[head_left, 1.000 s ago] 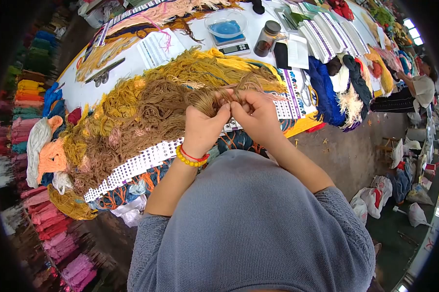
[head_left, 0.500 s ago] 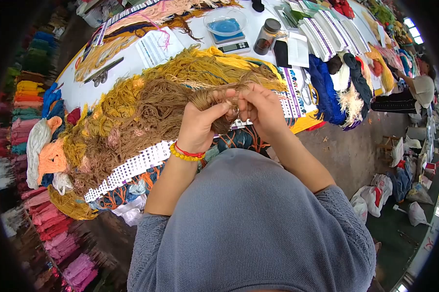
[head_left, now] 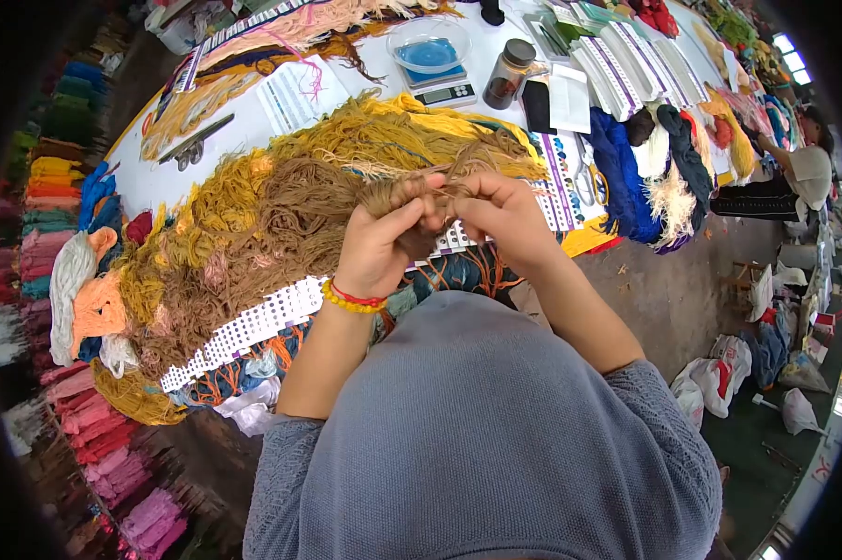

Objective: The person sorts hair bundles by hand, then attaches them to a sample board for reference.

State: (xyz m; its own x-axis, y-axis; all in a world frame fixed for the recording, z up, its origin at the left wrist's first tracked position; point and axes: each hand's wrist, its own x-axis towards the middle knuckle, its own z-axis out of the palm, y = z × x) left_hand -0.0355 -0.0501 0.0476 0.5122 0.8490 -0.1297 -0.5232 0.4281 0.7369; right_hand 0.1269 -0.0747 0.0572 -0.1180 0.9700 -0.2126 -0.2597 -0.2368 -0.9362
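Observation:
A thick, tangled heap of brown yarn [head_left: 295,210] lies on the table, with mustard-yellow yarn [head_left: 421,135] behind and beside it. My left hand [head_left: 384,224], with a red and yellow bracelet at its wrist, is closed around a brown bunch of that yarn. Close beside it, my right hand [head_left: 500,215] pinches strands at the bunch's right end, fingertips nearly touching the left ones. Some strands between the fingers are hidden. Beneath the hands and the heap runs a white card strip [head_left: 272,317] with rows of dark holes.
Behind the yarn stand a digital scale [head_left: 444,95] with a clear dish [head_left: 428,45] and a dark-lidded jar [head_left: 510,75]. Scissors [head_left: 589,177] lie to the right, near blue yarn [head_left: 617,173]. Coloured hanks [head_left: 122,467] hang at left. Another person [head_left: 806,163] stands far right.
My right hand's fingers have curled further, and its knuckles have turned inward beside the left hand. The brown bunch in my left hand has shifted slightly.

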